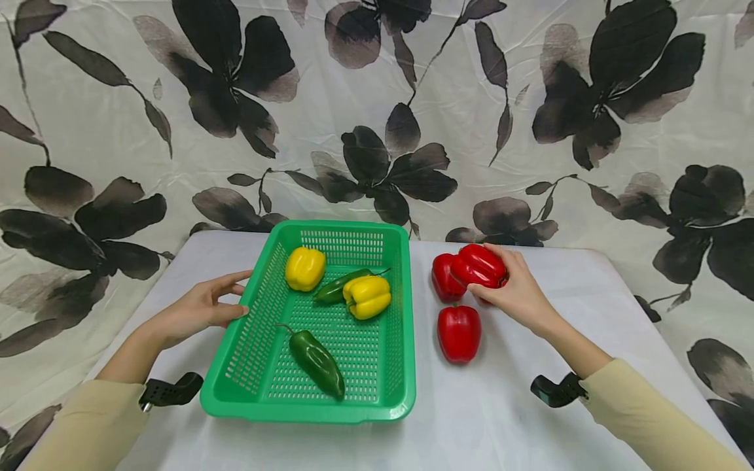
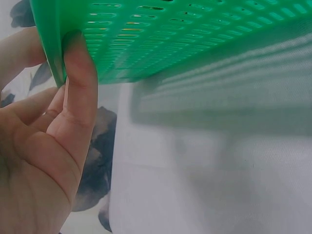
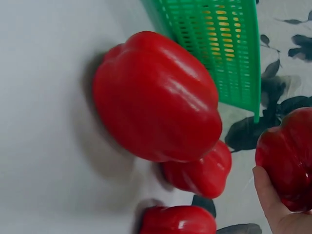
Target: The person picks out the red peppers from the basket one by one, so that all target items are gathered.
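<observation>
My right hand (image 1: 518,288) grips a red bell pepper (image 1: 480,265), thumb on one side and fingers on the other. The held pepper (image 3: 287,158) is raised off the table in the right wrist view. Below it are more red bell peppers: one at the back (image 1: 446,280), one nearer (image 1: 459,333), and a third mostly hidden in the head view. At the left side of a green plastic basket (image 1: 408,340), my left hand (image 1: 203,311) pinches the rim. The left wrist view shows the thumb (image 2: 80,83) under the rim against the perforated wall.
Inside the basket lie two yellow bell peppers (image 1: 305,269) and two green chili peppers (image 1: 317,364). The basket stands on a white-covered table (image 1: 518,405). A floral curtain (image 1: 377,98) hangs behind. Dark wrist cameras (image 1: 171,390) are strapped at both sleeves.
</observation>
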`<state>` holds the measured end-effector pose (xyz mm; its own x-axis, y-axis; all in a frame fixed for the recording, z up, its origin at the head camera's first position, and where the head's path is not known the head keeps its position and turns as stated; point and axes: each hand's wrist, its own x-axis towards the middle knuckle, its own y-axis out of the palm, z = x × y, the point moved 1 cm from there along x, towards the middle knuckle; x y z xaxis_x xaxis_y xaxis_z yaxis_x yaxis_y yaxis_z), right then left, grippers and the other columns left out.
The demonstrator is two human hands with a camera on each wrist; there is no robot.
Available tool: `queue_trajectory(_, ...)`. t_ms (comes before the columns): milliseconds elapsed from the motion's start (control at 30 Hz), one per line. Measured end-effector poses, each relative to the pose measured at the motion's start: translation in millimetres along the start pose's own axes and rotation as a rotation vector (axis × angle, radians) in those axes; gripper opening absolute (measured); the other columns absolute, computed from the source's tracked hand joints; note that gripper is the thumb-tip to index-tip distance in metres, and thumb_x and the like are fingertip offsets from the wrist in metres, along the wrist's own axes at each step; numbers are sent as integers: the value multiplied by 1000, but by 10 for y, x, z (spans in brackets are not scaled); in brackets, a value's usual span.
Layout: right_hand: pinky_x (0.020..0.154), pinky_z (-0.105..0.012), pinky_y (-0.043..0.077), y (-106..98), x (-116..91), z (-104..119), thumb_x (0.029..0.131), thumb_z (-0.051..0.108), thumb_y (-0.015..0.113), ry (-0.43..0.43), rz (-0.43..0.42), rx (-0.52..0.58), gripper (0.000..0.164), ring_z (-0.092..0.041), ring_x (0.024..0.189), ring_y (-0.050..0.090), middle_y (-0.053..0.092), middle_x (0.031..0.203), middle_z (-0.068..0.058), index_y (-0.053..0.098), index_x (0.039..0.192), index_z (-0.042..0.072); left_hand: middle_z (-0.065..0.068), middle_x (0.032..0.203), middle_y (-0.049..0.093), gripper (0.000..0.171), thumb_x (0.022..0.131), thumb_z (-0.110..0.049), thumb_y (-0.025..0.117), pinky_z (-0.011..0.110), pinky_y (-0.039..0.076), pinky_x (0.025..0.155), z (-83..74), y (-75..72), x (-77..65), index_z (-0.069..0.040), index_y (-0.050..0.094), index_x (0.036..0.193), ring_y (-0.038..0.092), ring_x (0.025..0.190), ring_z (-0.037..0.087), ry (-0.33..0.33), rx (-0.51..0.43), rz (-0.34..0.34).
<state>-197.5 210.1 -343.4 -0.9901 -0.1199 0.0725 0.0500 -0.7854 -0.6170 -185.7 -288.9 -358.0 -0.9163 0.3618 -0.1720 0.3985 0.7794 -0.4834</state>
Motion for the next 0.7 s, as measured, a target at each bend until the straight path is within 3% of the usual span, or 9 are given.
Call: queue_trajectory(700,82,-51,51,-46,-388,-323,82,30,68,138,-70,-66,82,-42,119,37,31,136,-24,20,143,0,25,128,41,72,88,-20,60,37,55,75,-21,1,-5,-9,20,147,64,86,24,1,0,6)
